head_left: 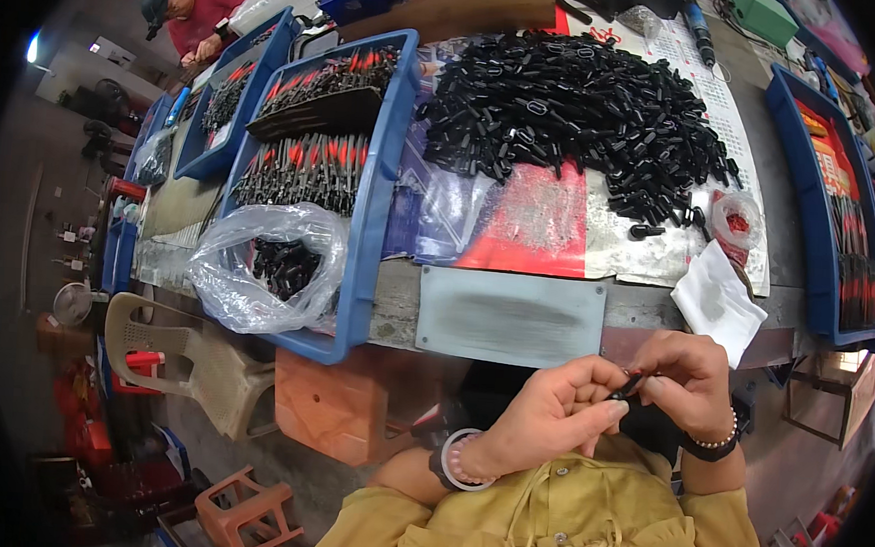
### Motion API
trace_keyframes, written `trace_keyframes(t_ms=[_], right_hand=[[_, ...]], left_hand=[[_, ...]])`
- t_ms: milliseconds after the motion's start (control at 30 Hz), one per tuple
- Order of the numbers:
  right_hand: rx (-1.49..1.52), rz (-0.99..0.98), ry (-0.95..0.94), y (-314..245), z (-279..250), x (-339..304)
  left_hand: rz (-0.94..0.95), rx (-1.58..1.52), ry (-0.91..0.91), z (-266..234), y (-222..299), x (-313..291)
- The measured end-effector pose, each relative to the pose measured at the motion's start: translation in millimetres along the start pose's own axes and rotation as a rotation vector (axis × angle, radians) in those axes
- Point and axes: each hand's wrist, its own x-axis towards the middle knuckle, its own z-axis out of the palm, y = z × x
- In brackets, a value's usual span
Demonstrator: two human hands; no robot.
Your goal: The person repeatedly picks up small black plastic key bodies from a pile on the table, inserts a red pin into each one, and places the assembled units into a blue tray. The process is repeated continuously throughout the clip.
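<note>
- Left hand (549, 416) and right hand (686, 379): each grip clamped on one small black part (628, 387), near edge.
- Black parts heap (578, 107): far on desk (515, 318).
- Blue tray (377, 190): left, holding clear bag (257, 268).

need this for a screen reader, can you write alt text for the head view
A person's left hand and right hand hold a small black part together above their lap, below a workbench bearing a heap of black parts and blue trays.

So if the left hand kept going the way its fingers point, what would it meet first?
Almost at once the small black part pinched between both hands, then the right hand. The left hand points right and slightly up, fingertips already touching that part.
</note>
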Motion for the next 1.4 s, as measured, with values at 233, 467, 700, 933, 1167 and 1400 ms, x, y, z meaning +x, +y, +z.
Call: trace_keyframes(t_ms=[233, 467, 700, 933, 1167, 1400], right_hand=[[-0.187, -0.243, -0.003, 5.4, 2.1, 2.5], [-0.178, -0.422, 0.175, 18.1, 21.5, 2.1], [-0.041, -0.487, 0.286, 26.2, 34.9, 3.9], [0.091, -0.518, 0.207, 31.0, 37.4, 5.0], [0.179, -0.565, 0.244, 39.2, 44.9, 4.5], [0.36, -0.415, 0.173, 36.9, 42.9, -0.3]], left_hand=[[0.089, -0.032, 0.004, 4.2, -5.3, -5.7], [0.177, -0.116, -0.011, 6.7, -5.8, -6.7], [0.303, -0.05, 0.03, 11.2, -10.3, -4.8], [0.419, -0.005, 0.061, 9.1, -14.6, -1.1], [0.468, -0.004, 0.052, 8.7, -17.8, -0.8], [0.459, -0.008, 0.074, 9.7, -16.2, -3.4]])
